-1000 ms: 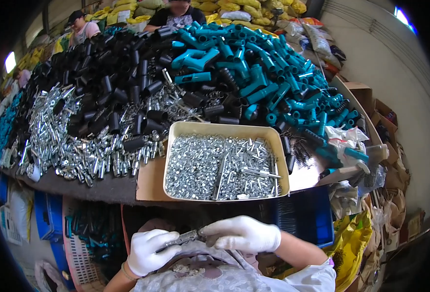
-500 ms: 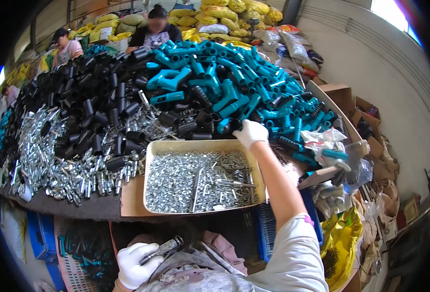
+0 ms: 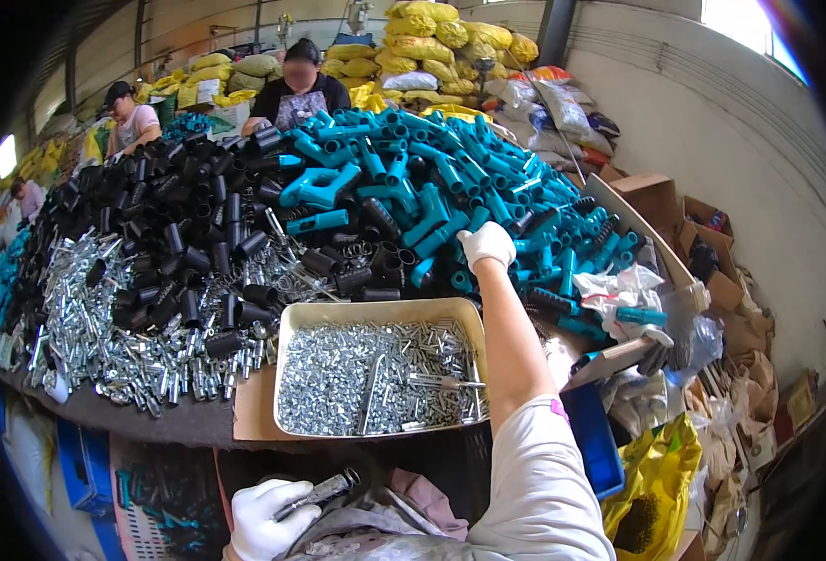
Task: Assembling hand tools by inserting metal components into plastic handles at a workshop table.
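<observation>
My left hand (image 3: 271, 518), in a white glove, is closed round a silver metal cylinder (image 3: 321, 493) low over my lap. The cylinder tilts up to the right, with its ringed end free. My right hand (image 3: 489, 245), also gloved, reaches across to the near edge of the pile of teal plastic tool housings (image 3: 436, 210). Its fingers are curled among them, and whatever they may grip is hidden. Below that forearm sits a cream tray (image 3: 287, 323) of small shiny metal parts. Two longer metal tools, one of them a pair of tweezers (image 3: 446, 381), lie on these parts.
Black plastic sleeves (image 3: 177, 238) are heaped to the left, with loose metal parts (image 3: 86, 304) before them. Two co-workers (image 3: 299, 89) (image 3: 134, 120) stand behind the heap. On the right are cardboard boxes (image 3: 645, 198) and a yellow sack (image 3: 654, 486); a blue crate (image 3: 595, 444) stands beneath the table edge.
My right hand has moved slightly farther over the teal housings. The left hand still holds the metal cylinder, a little more to the right. The whole view has shifted slightly.
</observation>
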`<action>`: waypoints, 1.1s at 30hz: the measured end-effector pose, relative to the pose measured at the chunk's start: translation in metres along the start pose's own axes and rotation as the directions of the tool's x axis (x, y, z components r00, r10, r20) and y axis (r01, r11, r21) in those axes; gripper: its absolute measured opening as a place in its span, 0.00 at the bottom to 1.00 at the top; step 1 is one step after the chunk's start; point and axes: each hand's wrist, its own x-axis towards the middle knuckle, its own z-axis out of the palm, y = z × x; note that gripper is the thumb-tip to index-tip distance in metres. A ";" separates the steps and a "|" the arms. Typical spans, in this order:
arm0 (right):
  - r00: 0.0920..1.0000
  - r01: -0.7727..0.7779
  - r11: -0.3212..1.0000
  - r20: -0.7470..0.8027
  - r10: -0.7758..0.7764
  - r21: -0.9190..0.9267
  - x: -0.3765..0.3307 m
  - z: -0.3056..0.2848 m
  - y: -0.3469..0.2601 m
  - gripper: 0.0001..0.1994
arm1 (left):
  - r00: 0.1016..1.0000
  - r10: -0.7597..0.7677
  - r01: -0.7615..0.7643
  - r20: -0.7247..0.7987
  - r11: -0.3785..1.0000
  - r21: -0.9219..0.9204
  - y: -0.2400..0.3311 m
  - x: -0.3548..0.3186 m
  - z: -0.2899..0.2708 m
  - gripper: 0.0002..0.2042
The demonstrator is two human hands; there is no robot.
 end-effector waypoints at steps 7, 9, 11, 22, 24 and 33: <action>0.984 0.176 0.682 -0.115 -0.134 0.710 -0.030 -0.028 -0.006 0.23 | 1.000 0.022 -0.022 -0.021 1.000 -0.005 0.001 0.003 -0.010 0.16; 0.922 0.165 0.428 0.015 -0.388 0.888 -0.085 -0.061 -0.016 0.17 | 0.999 -0.027 0.027 -0.022 1.000 0.007 -0.003 0.004 -0.014 0.15; 0.788 -0.015 0.353 0.229 -0.571 0.935 -0.153 -0.089 -0.012 0.18 | 0.998 -0.060 0.059 -0.032 0.998 -0.030 -0.007 0.011 -0.016 0.14; 0.065 0.250 0.725 0.736 -0.674 0.642 -0.266 -0.094 0.024 0.24 | 0.958 0.208 -0.177 0.198 0.971 -0.161 -0.027 0.016 -0.011 0.17; 0.052 0.280 0.688 0.705 -0.708 0.670 -0.281 -0.089 0.012 0.22 | 0.969 0.176 -0.154 0.176 0.979 -0.131 -0.022 0.011 -0.008 0.19; -0.053 -0.029 0.811 0.810 -0.584 0.584 -0.308 -0.076 0.004 0.21 | 0.956 0.237 -0.217 0.172 0.968 -0.123 -0.019 -0.003 -0.006 0.23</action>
